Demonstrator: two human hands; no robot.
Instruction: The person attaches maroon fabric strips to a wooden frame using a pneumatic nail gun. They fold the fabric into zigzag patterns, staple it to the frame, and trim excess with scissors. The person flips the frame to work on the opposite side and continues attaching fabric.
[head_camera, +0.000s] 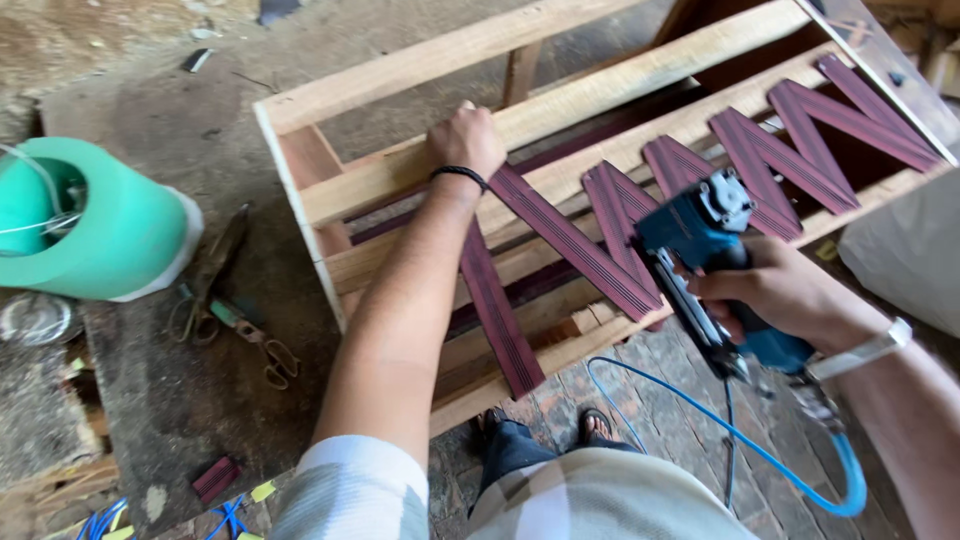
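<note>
A pale wooden frame (420, 62) lies across a workbench, with several dark red grooved strips (572, 243) set on it in a zigzag. My left hand (465, 138) presses down on a frame rail at the top end of one strip; a black band circles its wrist. My right hand (790, 292) grips a blue pneumatic nail gun (702, 232), whose nose points down at the frame's near rail beside a strip's lower end. A blue air hose (760, 455) runs from the gun's handle.
A green roll of sheet material (110, 230) lies at the left on the bench. Rusty shears and scissors (225, 305) lie beside it. A small red offcut (215, 478) sits near the bench's front edge. My foot in a sandal (597, 425) stands on the brick floor below.
</note>
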